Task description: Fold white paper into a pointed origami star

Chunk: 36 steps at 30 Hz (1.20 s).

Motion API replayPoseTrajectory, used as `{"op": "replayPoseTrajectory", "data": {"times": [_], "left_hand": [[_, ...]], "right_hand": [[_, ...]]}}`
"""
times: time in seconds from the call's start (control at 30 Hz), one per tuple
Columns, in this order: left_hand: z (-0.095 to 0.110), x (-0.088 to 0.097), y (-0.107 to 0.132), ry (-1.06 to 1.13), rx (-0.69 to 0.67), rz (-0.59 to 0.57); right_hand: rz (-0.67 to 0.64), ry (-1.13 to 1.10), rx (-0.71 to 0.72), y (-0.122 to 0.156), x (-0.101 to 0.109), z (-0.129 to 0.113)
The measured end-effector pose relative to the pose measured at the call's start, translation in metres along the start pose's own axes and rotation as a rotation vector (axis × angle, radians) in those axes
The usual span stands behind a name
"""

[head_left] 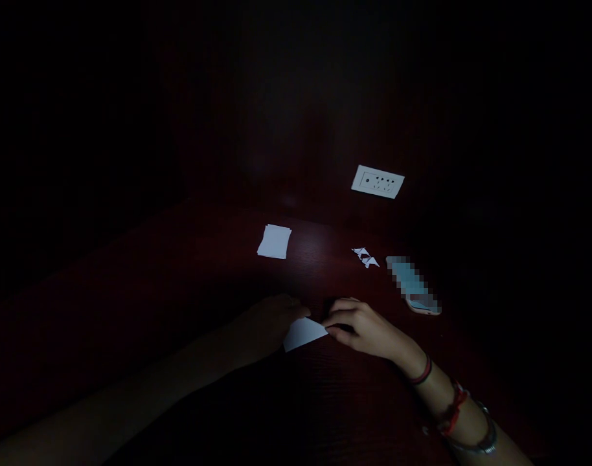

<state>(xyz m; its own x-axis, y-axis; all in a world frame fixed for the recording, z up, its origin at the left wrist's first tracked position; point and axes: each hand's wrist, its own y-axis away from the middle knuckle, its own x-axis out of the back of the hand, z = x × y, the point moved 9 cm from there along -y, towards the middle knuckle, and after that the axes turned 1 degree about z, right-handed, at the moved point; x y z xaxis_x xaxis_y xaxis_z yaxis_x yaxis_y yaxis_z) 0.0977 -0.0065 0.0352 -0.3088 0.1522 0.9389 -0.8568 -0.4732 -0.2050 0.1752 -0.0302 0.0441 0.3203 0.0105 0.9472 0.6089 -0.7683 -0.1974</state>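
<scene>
A small, flat wedge of white paper [303, 334] lies low on the counter, near the middle of the scene, its narrow tip pointing right. The person's right hand [361, 323] reaches in from the right; its grip appears to pinch that tip between thumb and forefinger. The left hand [271, 323], in deep shadow, covers the paper's left end, fingers over the far corner; whether its grip pinches or only presses I cannot tell.

The work looks like careful handling of the paper's edges. It probably goes best with the left fingers pressing the sheet flat and the right fingertips lining the layers up at the tip.

Beyond the hands, well apart, is a neat stack of square white paper sheets [275, 242]. Far right of the wedge sit two tiny folded white paper shapes [370, 261], then a slim phone with a blurred pale-blue screen [410, 281]. These lie nearest the right hand, so a wide sweep that way could brush them; drawing back nearer gives more room.

The dark red wood-look counter [315, 272] meets a dark wall holding a white socket plate [381, 182]. Its near edge is lost in darkness.
</scene>
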Motion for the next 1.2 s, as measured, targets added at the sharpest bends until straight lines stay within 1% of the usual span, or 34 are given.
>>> {"op": "replayPoseTrajectory", "data": {"times": [0.07,0.13,0.2,0.3,0.37,0.5,0.63,0.83,0.97,1.2], "left_hand": [[-0.005,-0.003,-0.001,0.004,-0.007,0.030],[-0.011,-0.002,-0.001,-0.001,-0.004,0.089],[-0.021,0.000,-0.001,-0.017,0.048,0.124],[-0.034,0.002,0.001,-0.018,0.158,0.114],[-0.038,0.003,0.003,0.005,0.203,0.096],[-0.036,0.002,0.003,0.038,0.245,0.084],[-0.032,0.001,0.001,0.026,0.287,0.076],[-0.031,0.005,-0.004,0.001,0.298,0.070],[-0.031,0.005,-0.005,-0.014,0.302,0.054],[-0.030,0.003,-0.008,-0.015,0.304,0.018]], "right_hand": [[0.009,0.000,-0.011,-0.001,0.000,0.000],[0.018,0.009,-0.025,-0.003,-0.001,0.001],[0.025,0.025,-0.037,-0.004,-0.002,0.001],[0.031,0.050,-0.047,-0.005,-0.004,0.000],[0.031,0.057,-0.047,-0.005,-0.005,0.000],[0.034,0.063,-0.053,-0.006,-0.006,0.000],[0.058,0.093,-0.071,-0.011,-0.005,0.001],[0.069,0.185,-0.044,-0.022,-0.006,-0.005],[0.081,0.248,-0.060,-0.023,-0.005,-0.004],[0.092,0.154,-0.100,-0.024,-0.006,0.001]]}}
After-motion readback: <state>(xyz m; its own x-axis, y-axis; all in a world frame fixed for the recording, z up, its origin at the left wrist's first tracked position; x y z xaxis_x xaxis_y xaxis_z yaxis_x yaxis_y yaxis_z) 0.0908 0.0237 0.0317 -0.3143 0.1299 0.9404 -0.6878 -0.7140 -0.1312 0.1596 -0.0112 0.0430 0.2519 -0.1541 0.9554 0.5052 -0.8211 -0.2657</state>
